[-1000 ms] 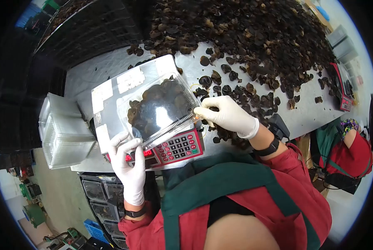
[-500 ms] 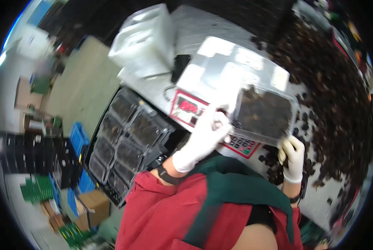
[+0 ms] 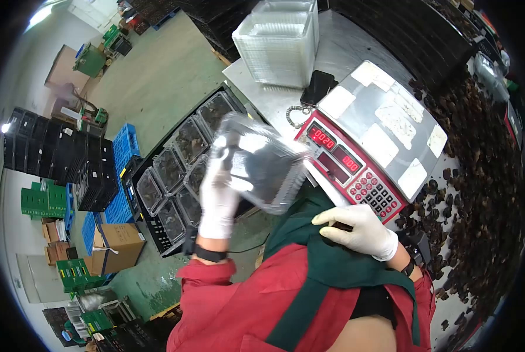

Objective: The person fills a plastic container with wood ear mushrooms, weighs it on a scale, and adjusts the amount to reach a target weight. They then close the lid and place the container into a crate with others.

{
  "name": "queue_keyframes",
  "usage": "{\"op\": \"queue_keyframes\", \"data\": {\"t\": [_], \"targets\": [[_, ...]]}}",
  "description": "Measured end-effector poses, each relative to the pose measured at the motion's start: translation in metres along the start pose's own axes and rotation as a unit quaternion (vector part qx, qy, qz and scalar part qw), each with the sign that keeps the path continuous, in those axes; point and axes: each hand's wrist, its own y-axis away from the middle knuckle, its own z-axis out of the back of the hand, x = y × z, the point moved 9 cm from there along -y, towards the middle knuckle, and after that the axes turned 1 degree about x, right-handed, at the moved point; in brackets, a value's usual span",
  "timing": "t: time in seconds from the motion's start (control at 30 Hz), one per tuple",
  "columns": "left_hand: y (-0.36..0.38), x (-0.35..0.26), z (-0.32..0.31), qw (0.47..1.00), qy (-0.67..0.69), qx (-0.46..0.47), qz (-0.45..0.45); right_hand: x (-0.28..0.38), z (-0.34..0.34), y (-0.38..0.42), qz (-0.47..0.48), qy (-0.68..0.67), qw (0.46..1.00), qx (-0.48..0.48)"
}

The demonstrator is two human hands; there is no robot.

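My left hand (image 3: pixel 217 205), in a white glove, grips a clear plastic container (image 3: pixel 268 167) by its left side. The container is tilted and smeared by motion; dark contents show dimly through it. Below it to the left, a black crate (image 3: pixel 151 226) holds several clear containers (image 3: pixel 187 139) with dark contents. My right hand (image 3: pixel 359 230), also gloved, is empty with its fingers bent and apart, just below the keypad of the red scale (image 3: pixel 371 190). Nothing rests on the scale's metal plate (image 3: pixel 398 114), which has white patches; its display reads -0.020.
A stack of clear containers (image 3: pixel 277 50) stands behind the scale, near a black phone-like object (image 3: pixel 319 88) and a coiled cord (image 3: pixel 297 116). Loose dark brown, mushroom-like pieces (image 3: pixel 473 158) cover the right of the table. Blue pallets (image 3: pixel 124 146), black crates (image 3: pixel 95 182) and a cardboard box (image 3: pixel 118 249) stand leftward.
The container has left the scale and moved left in my left hand. My right hand has let go of its edge and come in toward my body. The view has turned left.
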Motion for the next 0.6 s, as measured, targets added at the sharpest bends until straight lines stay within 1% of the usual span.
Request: {"op": "queue_keyframes", "data": {"t": [0.03, 0.1, 0.13, 0.17, 0.2, 0.23, 0.27, 0.3, 0.37, 0.4, 0.43, 0.47, 0.5, 0.57, 0.6], "targets": [[-0.002, -0.031, 0.03, 0.999, -0.026, -0.028, -0.026, -0.002, 0.0, 0.002, 0.001, 0.001, 1.0, 0.002], [0.008, -0.088, 0.084, 0.989, -0.094, -0.078, -0.079, -0.014, 0.019, 0.015, -0.024, -0.003, 0.996, -0.084], [0.017, -0.112, 0.122, 0.976, -0.157, -0.122, -0.088, -0.028, 0.029, 0.024, -0.069, -0.046, 0.99, -0.115], [0.027, -0.133, 0.163, 0.957, -0.22, -0.164, -0.095, -0.048, 0.034, 0.037, -0.158, -0.152, 0.965, -0.146], [0.031, -0.142, 0.213, 0.971, -0.145, -0.181, -0.066, -0.053, 0.044, 0.046, -0.151, -0.146, 0.962, -0.174], [0.039, -0.141, 0.249, 0.977, -0.068, -0.197, -0.035, -0.058, 0.053, 0.056, -0.145, -0.139, 0.959, -0.202], [0.055, -0.147, 0.259, 0.95, -0.191, -0.246, -0.02, -0.066, 0.059, 0.066, -0.159, -0.143, 0.95, -0.225], [0.065, -0.154, 0.263, 0.908, -0.31, -0.283, -0.007, -0.072, 0.064, 0.075, -0.171, -0.147, 0.941, -0.254], [0.05, -0.149, 0.372, 0.918, -0.274, -0.284, -0.029, -0.073, 0.069, 0.09, -0.183, -0.157, 0.925, -0.293], [0.057, -0.158, 0.393, 0.795, -0.472, -0.373, -0.077, -0.077, 0.069, 0.095, -0.178, -0.169, 0.922, -0.299], [0.053, -0.172, 0.384, 0.621, -0.638, -0.435, -0.132, -0.082, 0.066, 0.101, -0.172, -0.181, 0.919, -0.306], [0.06, -0.166, 0.335, 0.501, -0.683, -0.52, -0.108, -0.088, 0.063, 0.108, -0.172, -0.192, 0.914, -0.314], [0.051, -0.16, 0.273, 0.4, -0.761, -0.432, -0.272, -0.089, 0.061, 0.113, -0.173, -0.193, 0.911, -0.321], [0.006, -0.14, 0.149, 0.468, -0.754, -0.278, -0.367, -0.095, 0.057, 0.127, -0.191, -0.196, 0.903, -0.331], [-0.013, -0.127, 0.081, 0.482, -0.746, -0.199, -0.415, -0.097, 0.057, 0.135, -0.194, -0.2, 0.894, -0.351]]}}
